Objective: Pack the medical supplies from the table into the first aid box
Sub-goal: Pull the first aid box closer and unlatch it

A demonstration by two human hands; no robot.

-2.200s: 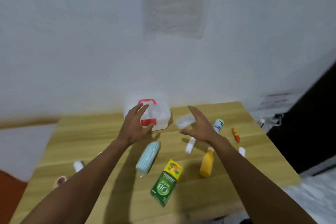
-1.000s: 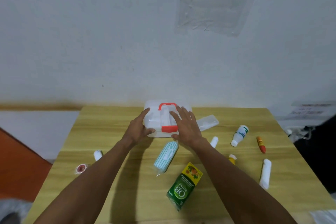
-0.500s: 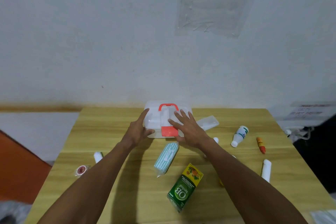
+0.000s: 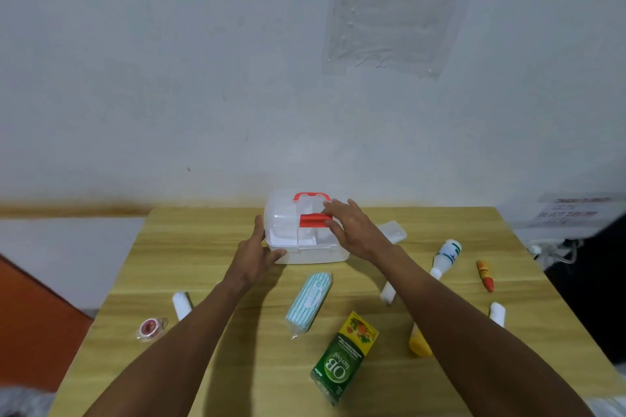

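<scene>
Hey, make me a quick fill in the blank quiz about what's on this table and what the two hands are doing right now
1. The left hand grips the corner of the first aid box, while the right hand rests on its red ____.
2. The green carton has large white letters reading ____.
3. The striped packet lies between the box and the ____ carton.
4. The small tape roll near the table's left edge has a ____ centre.

Missing words: latch; OB; green; red
</scene>
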